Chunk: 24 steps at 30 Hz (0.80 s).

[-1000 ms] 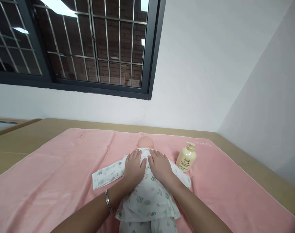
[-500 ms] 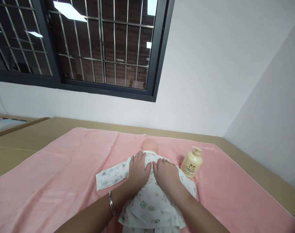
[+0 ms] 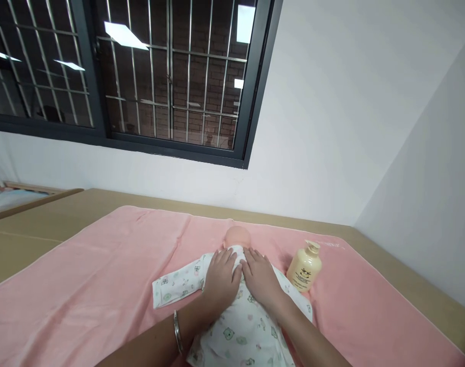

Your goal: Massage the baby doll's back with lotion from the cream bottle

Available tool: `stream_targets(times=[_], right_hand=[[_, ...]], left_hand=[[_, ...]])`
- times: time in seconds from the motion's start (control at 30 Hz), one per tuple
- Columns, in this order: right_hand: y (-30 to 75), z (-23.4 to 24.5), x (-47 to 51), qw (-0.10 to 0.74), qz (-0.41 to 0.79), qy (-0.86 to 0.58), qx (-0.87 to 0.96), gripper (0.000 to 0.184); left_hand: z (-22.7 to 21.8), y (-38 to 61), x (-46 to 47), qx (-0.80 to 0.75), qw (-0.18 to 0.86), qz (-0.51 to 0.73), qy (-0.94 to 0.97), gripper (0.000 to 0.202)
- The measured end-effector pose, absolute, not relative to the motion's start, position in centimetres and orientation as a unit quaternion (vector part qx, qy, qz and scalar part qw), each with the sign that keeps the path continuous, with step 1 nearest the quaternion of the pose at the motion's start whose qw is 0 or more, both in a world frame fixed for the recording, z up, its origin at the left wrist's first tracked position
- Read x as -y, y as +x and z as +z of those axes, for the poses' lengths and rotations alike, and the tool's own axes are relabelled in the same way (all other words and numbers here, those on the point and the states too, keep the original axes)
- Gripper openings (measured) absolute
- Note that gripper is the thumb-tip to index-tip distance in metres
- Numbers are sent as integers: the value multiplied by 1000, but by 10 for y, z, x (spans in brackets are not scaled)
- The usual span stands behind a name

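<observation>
A baby doll (image 3: 237,236) lies on the pink blanket, its bare head away from me and its face not visible. It wears a white printed top (image 3: 243,326) with one long sleeve stretched out to the left. My left hand (image 3: 222,278) rests flat on the upper left of the doll's back, fingers extended. On the upper right of the back lies my right hand (image 3: 260,278), also flat with its fingers stretched out. The two thumbs nearly meet in the middle. A pale yellow pump bottle (image 3: 305,267) stands just right of the doll.
The pink blanket (image 3: 102,265) covers much of a wooden surface (image 3: 102,198). Behind it rises a white wall (image 3: 332,127) with a dark-framed, barred window (image 3: 171,76). Another bed-like surface (image 3: 14,201) shows at the far left.
My right hand's fingers, more bent before, now reach further up towards the doll's shoulder. The whole view has shifted slightly down. The bottle and doll stay in place.
</observation>
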State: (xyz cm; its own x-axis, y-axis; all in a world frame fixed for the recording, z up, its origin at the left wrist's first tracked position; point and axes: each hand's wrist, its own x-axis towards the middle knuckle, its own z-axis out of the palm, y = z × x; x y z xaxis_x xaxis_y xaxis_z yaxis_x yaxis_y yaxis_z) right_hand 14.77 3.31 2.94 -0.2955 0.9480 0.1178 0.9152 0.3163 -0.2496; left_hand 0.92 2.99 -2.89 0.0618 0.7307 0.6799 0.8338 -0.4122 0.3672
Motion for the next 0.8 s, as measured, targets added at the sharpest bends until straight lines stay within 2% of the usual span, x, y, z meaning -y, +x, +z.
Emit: stream_targets(times=[0.17, 0.33, 0.43, 0.67, 0.8], right_hand=[[146, 33, -12, 135, 90, -529, 833, 48], [149, 38, -26, 149, 113, -566, 803, 48], [149, 38, -30, 151, 89, -579, 796, 49], [142, 41, -5, 108, 33, -571, 813, 45], [146, 44, -9, 128, 36, -572, 809, 43]], left_hand=[[-29, 7, -33, 583, 18, -389, -713, 39], [-26, 8, -24, 520, 44, -430, -737, 36], [-26, 8, -22, 503, 39, -443, -741, 35], [-27, 7, -32, 589, -4, -400, -702, 39], [-27, 7, -28, 565, 2, -423, -708, 35]])
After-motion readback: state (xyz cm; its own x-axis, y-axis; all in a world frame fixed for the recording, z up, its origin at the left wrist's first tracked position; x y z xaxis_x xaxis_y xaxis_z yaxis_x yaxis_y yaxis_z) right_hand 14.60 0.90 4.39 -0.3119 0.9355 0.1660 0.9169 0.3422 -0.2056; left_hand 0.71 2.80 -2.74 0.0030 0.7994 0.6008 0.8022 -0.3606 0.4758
